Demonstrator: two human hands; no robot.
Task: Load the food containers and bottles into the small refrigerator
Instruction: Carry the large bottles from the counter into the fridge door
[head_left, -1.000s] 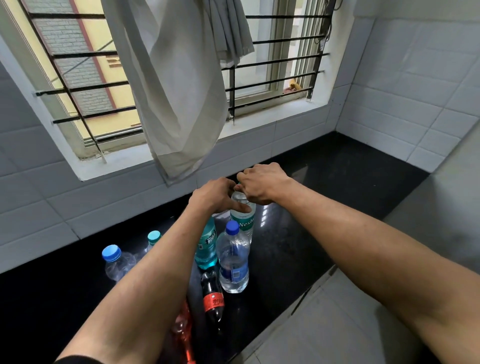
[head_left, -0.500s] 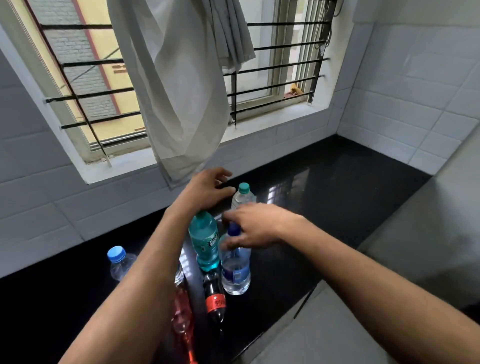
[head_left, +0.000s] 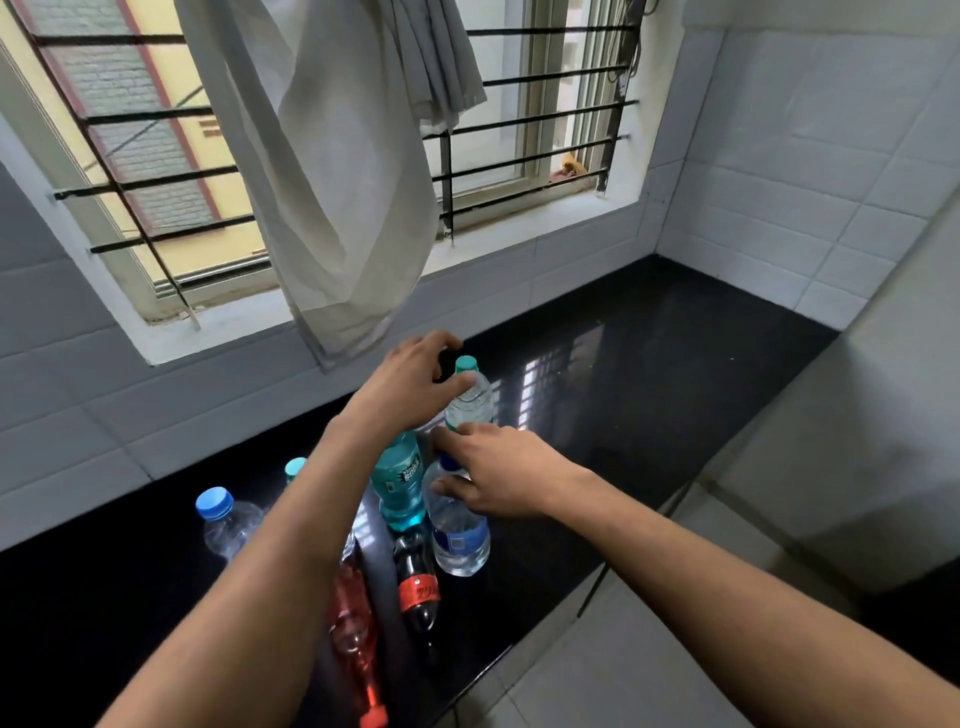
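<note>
Several bottles stand together on the black countertop (head_left: 649, 374). My left hand (head_left: 410, 384) is spread beside a clear bottle with a teal cap (head_left: 470, 402), its thumb touching the bottle's shoulder. My right hand (head_left: 498, 478) curls around the neck of a blue-label water bottle (head_left: 460, 540). A teal soda bottle (head_left: 397, 488) stands between my two hands. In front of it are a dark cola bottle with a red label (head_left: 418, 587) and a red bottle (head_left: 353, 623). No refrigerator interior is in view.
A clear bottle with a blue cap (head_left: 223, 525) and another teal cap (head_left: 295, 467) are left of my left forearm. A pale cloth (head_left: 332, 182) hangs from the barred window down to the counter's back edge. A grey surface (head_left: 857, 467) rises at the right.
My left hand has dropped from above the bottles to the teal-capped clear bottle. My right hand has stayed at the blue-label bottle's neck, fingers curling closer around it.
</note>
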